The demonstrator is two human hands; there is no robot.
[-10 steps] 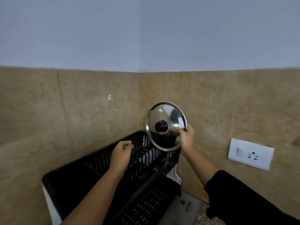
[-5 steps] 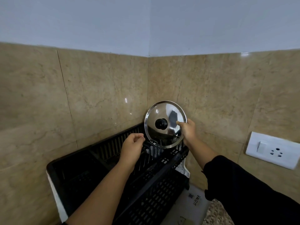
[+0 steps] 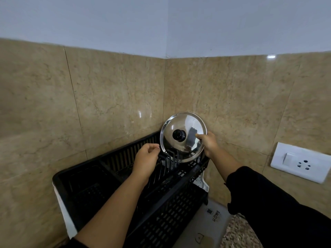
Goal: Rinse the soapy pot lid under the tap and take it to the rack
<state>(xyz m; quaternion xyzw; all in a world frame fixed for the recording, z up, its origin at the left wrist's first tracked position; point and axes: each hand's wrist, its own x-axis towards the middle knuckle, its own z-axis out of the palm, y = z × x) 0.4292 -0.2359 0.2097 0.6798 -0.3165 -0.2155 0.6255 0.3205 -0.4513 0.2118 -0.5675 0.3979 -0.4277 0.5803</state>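
A shiny steel pot lid [image 3: 180, 126] with a black knob stands on edge at the far right end of the black plastic dish rack [image 3: 125, 179], its lower rim down among the rack's upright prongs. My right hand [image 3: 208, 143] grips the lid's right rim, thumb on the front face. My left hand [image 3: 146, 159] is curled over the prongs just left of the lid, fingers bent around them. The tap is out of view.
The rack sits in a corner between two beige marble-tiled walls. A white switch and socket plate [image 3: 300, 162] is on the right wall. A white drain tray [image 3: 202, 183] shows under the rack's right end, and speckled countertop [image 3: 236, 233] lies at bottom right.
The lid has come down from above the rack until its lower rim sits among the prongs. My left hand slid right along the prongs toward the lid. The view tilted downward.
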